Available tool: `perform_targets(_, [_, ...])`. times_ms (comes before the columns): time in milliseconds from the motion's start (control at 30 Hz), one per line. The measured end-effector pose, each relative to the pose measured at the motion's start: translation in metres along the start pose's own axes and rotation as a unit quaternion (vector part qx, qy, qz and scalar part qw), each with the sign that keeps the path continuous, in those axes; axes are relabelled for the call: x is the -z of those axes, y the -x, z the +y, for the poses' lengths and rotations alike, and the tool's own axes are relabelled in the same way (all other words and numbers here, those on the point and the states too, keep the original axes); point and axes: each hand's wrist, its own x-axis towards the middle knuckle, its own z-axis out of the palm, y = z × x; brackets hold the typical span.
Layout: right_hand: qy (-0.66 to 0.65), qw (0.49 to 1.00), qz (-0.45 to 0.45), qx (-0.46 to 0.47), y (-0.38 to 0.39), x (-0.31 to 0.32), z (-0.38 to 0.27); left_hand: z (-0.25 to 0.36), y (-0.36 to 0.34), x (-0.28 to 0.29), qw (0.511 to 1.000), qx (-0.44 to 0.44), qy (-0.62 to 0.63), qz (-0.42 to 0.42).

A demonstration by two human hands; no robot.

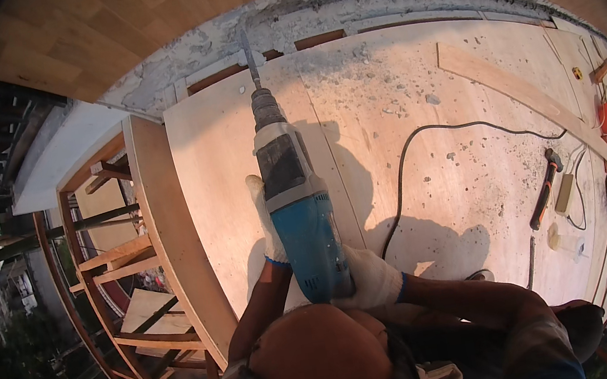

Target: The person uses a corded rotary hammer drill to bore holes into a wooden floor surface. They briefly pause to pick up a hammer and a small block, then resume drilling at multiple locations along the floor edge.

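A blue and grey power drill points away from me, its long bit reaching toward the rough concrete edge. My left hand, in a white glove, grips the left side of the drill body. My right hand, also gloved, holds the rear handle end. The drill hangs over a plywood sheet scattered with small debris. A black cord runs from near my right hand across the sheet to the right.
A hammer with a red and black grip lies on the plywood at right, beside small pale blocks. A long wooden plank crosses the far right. Wooden scaffold framing drops away to the left, past the sheet's edge.
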Motion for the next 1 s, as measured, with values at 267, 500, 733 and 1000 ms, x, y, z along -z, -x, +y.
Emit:
perform_targets(267, [-0.093, 0.994, 0.006, -0.060, -0.012, 0.018, -0.016, 0.003, -0.016, -0.007, 0.999, 0.033, -0.042, -0.005])
perform_targets(500, [-0.029, 0.997, 0.007, -0.076, -0.018, 0.016, -0.009, 0.000, -0.011, -0.010, 1.000, 0.000, -0.027, -0.014])
perform_targets(733, [0.107, 0.989, -0.100, 0.012, 0.012, 0.026, 0.034, -0.030, 0.048, 0.026, 0.997, -0.025, -0.050, 0.059])
perform_targets(1000, [0.109, 0.983, -0.117, -0.088, 0.044, 0.032, 0.011, -0.062, 0.061, 0.039, 0.997, 0.029, 0.051, 0.041])
